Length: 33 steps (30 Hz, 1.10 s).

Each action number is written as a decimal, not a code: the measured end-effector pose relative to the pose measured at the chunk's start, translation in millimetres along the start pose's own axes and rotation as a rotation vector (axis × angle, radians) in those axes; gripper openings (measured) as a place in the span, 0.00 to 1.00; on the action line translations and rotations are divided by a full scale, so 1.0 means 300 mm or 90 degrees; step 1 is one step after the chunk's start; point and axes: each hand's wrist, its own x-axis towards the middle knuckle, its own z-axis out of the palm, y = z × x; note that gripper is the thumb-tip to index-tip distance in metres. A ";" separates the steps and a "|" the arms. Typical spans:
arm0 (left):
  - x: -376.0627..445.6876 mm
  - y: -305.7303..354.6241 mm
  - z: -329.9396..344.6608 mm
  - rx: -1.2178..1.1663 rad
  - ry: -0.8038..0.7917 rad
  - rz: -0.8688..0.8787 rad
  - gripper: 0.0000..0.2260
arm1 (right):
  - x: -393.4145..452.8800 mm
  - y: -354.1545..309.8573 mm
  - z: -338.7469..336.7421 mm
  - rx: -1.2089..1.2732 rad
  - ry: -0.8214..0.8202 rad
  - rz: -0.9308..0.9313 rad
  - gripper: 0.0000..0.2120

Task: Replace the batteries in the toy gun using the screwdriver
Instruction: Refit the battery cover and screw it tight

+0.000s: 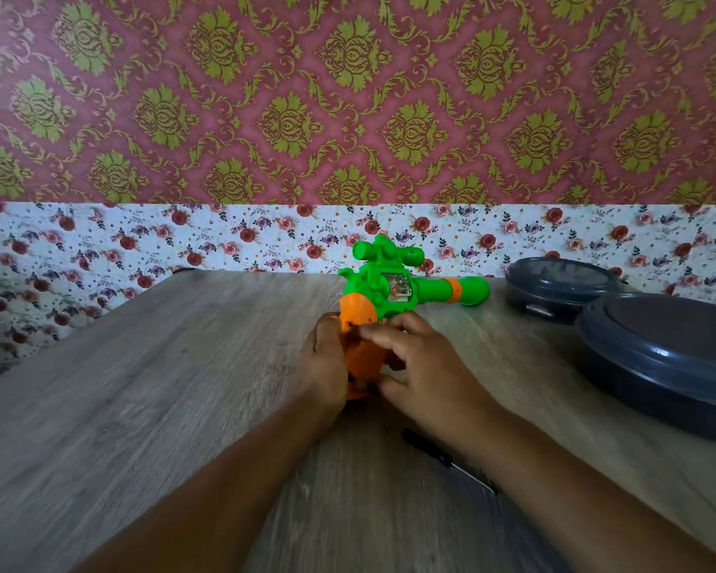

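Observation:
A green toy gun (393, 283) with an orange grip (362, 349) stands on the wooden table (141, 386), its barrel pointing right. My left hand (325, 357) wraps round the left side of the orange grip. My right hand (422, 366) holds the grip from the right, its fingers curled over the front and the thumb near the bottom. A dark-handled screwdriver (447, 461) lies on the table under my right forearm, its tip pointing toward me and to the right. The battery cover and any batteries are hidden by my fingers.
Two round dark grey lidded containers stand at the right: a large one (662, 361) nearer and a smaller one (563, 289) behind it by the wall. A floral-papered wall (224, 237) closes the table's far edge.

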 end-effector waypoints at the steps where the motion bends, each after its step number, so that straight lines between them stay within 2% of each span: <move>1: 0.003 0.001 0.000 -0.012 -0.001 -0.015 0.17 | 0.000 -0.003 0.002 -0.013 0.000 -0.002 0.26; 8: 0.022 -0.013 0.004 -0.031 -0.003 -0.025 0.21 | -0.001 0.000 -0.028 -0.095 -0.058 -0.016 0.27; 10: 0.024 -0.013 0.004 -0.035 0.003 -0.033 0.21 | 0.004 0.002 -0.041 -0.106 -0.052 -0.014 0.23; 12: 0.026 -0.014 0.000 -0.035 0.007 -0.040 0.21 | 0.010 0.012 -0.060 -0.101 -0.030 -0.009 0.14; 14: 0.028 -0.015 0.000 -0.036 0.010 -0.055 0.21 | 0.012 0.024 -0.075 -0.023 -0.002 0.029 0.07; 17: 0.035 -0.017 0.003 -0.036 0.022 -0.069 0.21 | 0.015 0.026 -0.080 0.211 0.029 0.137 0.04; 19: 0.038 -0.023 0.005 -0.032 0.024 -0.074 0.21 | 0.013 0.025 -0.066 0.312 0.014 0.182 0.05; 22: 0.032 -0.018 0.004 -0.032 0.012 -0.094 0.22 | 0.014 0.020 -0.050 0.350 0.003 0.198 0.08; 25: 0.026 -0.012 0.001 -0.031 0.010 -0.062 0.20 | 0.016 0.011 -0.054 0.345 0.027 0.187 0.14; 29: 0.008 0.001 -0.003 0.013 -0.005 0.022 0.10 | 0.018 0.008 -0.058 0.284 0.060 0.175 0.14; 33: 0.006 -0.006 -0.006 0.037 -0.035 0.049 0.14 | 0.016 0.008 -0.055 0.276 0.089 0.191 0.13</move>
